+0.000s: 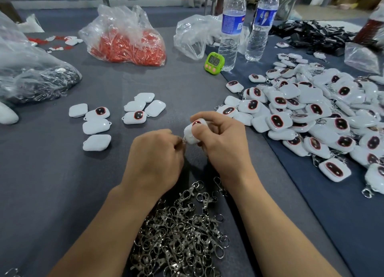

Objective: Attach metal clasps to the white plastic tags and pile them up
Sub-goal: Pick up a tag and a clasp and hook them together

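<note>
**Clasp fitting in progress on one tag; most of the visible stock already done.**

The right hand (220, 139) grasps a tag (192, 133) just above mid-desk (52, 183), thumb across its face. The left hand (158, 152) is curled, pinching a clasp (184, 140) at the tag's corner. Fingers hide the join, so it cannot be told whether the clasp is latched. To the right lies a large pile (311, 114) of tags, many showing clasps; these are judged finished. To the left, two small groups of loose tags (95, 125) show no clasps and are judged outstanding. A heap of spare clasps (182, 235) lies between the forearms. The held tag has not yet joined the pile.
</note>
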The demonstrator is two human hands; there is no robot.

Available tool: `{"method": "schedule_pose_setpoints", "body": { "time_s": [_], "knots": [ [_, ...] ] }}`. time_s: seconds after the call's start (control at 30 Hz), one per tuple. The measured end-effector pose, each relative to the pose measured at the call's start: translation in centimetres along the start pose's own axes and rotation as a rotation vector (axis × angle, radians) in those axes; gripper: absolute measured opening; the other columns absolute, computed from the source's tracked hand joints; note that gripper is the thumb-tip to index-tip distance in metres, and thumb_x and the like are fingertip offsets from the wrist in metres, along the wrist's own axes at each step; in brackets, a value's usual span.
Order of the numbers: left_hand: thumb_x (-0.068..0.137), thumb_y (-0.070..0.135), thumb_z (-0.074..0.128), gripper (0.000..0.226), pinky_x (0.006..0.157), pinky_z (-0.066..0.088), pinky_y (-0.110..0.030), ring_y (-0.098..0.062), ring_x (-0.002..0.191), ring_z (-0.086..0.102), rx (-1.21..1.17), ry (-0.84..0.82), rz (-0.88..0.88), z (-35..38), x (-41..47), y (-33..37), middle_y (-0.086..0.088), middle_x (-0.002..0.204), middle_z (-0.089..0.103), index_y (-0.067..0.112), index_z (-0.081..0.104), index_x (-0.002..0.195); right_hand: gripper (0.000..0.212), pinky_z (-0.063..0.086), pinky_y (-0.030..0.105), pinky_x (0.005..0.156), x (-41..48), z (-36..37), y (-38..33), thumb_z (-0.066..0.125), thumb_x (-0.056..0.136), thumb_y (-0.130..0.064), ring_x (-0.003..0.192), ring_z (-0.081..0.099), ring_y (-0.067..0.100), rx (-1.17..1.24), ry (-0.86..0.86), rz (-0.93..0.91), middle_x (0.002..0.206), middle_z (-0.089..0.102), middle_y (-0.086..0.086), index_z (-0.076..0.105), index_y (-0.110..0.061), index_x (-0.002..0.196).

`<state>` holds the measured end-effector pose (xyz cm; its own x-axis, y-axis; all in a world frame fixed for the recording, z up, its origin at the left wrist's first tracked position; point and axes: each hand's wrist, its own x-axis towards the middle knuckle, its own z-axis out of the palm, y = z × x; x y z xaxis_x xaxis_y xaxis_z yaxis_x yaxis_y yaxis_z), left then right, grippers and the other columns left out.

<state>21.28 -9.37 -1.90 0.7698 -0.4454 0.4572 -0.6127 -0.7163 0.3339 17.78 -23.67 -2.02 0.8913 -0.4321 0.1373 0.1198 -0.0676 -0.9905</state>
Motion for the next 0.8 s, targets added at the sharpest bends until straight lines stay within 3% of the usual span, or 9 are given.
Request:
{"method": "schedule_pose_setpoints", "body": {
  "time_s": [0.07,0.13,0.23,0.33,0.5,0.57,0.63,0.73,0.8],
  "knots": [
    [0.089,0.021,0.060,0.023,0.057,0.029,-0.031,-0.030,0.064,0.056,0.093,-0.006,0.050,0.1,0.0,0.1,-0.002,0.065,0.055,0.013,0.073,0.071,0.013,0.043,0.028,0.059,-0.1,0.2,0.3,0.068,0.081,-0.020,0.050,0.048,0.004,-0.068,0.019,-0.027,0.053,0.056,-0.015,0.077,-0.022,0.090],
    [0.092,0.021,0.063,0.020,0.058,0.032,-0.033,-0.026,0.065,0.054,0.051,0.003,0.027,0.2,-0.2,0.1,0.000,0.066,0.055,0.014,0.073,0.075,0.011,0.042,0.023,0.055,0.0,0.0,0.2,0.068,0.087,-0.014,0.047,0.047,0.003,-0.012,0.029,-0.009,0.051,0.055,-0.015,0.076,-0.020,0.090],
    [0.092,0.025,0.070,0.014,0.057,0.039,-0.031,-0.014,0.058,0.051,-0.340,0.021,-0.167,0.5,0.0,0.6,0.004,0.062,0.060,0.024,0.075,0.079,0.018,0.034,0.016,0.042,0.3,-0.3,-0.4,0.061,0.095,-0.002,0.041,0.044,0.006,0.214,0.050,0.134,0.056,0.060,-0.004,0.075,-0.013,0.092],
    [0.093,0.023,0.071,0.029,0.051,0.039,-0.016,-0.003,0.051,0.047,-0.794,-0.003,-0.362,0.7,0.7,1.0,0.005,0.057,0.062,0.044,0.078,0.074,0.021,0.029,0.020,0.042,0.6,-0.4,-0.8,0.056,0.097,-0.002,0.040,0.042,0.011,0.404,0.059,0.286,0.062,0.063,0.007,0.074,-0.011,0.094],
    [0.096,0.016,0.066,0.029,0.048,0.036,-0.014,-0.006,0.049,0.042,-1.064,-0.082,-0.478,0.7,1.0,1.5,0.003,0.053,0.053,0.019,0.082,0.071,0.020,0.028,0.021,0.043,0.5,-0.2,-1.0,0.051,0.098,0.000,0.038,0.051,0.010,0.551,0.035,0.345,0.064,0.069,0.006,0.070,-0.004,0.101],
    [0.093,0.017,0.070,0.027,0.049,0.033,-0.017,-0.006,0.051,0.040,-0.942,-0.023,-0.434,0.5,0.8,1.2,0.004,0.053,0.050,0.019,0.080,0.068,0.020,0.028,0.022,0.045,0.4,-0.2,-0.9,0.054,0.096,-0.001,0.038,0.045,0.009,0.511,0.032,0.332,0.060,0.065,0.004,0.073,-0.007,0.097],
    [0.090,0.024,0.071,0.027,0.052,0.034,-0.023,-0.006,0.050,0.041,-0.652,0.018,-0.295,0.4,0.5,0.7,0.010,0.052,0.050,0.013,0.073,0.065,0.021,0.026,0.024,0.048,0.3,-0.2,-0.7,0.058,0.094,-0.001,0.039,0.039,0.010,0.432,0.051,0.276,0.060,0.062,0.003,0.076,-0.013,0.090],
    [0.090,0.032,0.061,0.033,0.059,0.037,-0.036,-0.020,0.061,0.055,-0.198,-0.054,-0.128,0.4,0.1,0.6,0.002,0.060,0.059,0.011,0.068,0.065,0.015,0.038,0.024,0.053,0.0,0.3,-0.2,0.067,0.088,-0.009,0.050,0.047,0.006,0.109,0.086,0.069,0.059,0.060,-0.008,0.078,-0.019,0.087],
    [0.091,0.027,0.062,0.032,0.058,0.031,-0.033,-0.028,0.062,0.057,-0.037,-0.063,-0.053,0.4,0.1,0.5,-0.002,0.062,0.061,0.013,0.065,0.062,0.013,0.044,0.028,0.061,-0.3,0.7,0.1,0.068,0.082,-0.021,0.056,0.047,0.005,-0.061,0.084,-0.050,0.056,0.054,-0.013,0.079,-0.024,0.088]
  ]
}}
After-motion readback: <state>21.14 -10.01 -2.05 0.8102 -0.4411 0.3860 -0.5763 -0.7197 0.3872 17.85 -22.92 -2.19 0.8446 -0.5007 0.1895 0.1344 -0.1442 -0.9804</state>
